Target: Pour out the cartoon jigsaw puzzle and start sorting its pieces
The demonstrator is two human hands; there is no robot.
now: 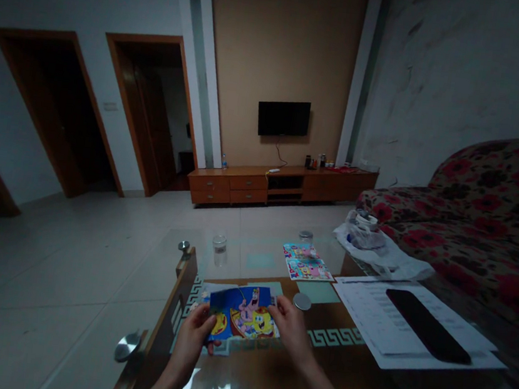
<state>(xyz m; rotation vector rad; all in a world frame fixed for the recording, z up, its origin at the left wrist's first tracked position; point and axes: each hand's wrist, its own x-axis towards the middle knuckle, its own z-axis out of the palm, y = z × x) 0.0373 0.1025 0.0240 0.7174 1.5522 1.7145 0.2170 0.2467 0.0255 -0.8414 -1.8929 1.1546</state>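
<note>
Both hands hold a cartoon picture card over the glass coffee table. Blue fills its background, with a pink figure and yellow figures printed on it. My left hand pinches the card's left edge, thumb on the front. At the right edge, my right hand grips it between thumb and fingers. Part of a paler sheet shows behind the card, but its kind is unclear. Beyond my right hand lie cartoon sheets in bright colours, flat on the glass.
A drinking glass stands past the card. White papers lie at the right with a long black object on them. Behind these sits a white plastic bag, beside a flowered sofa. A TV cabinet lines the far wall.
</note>
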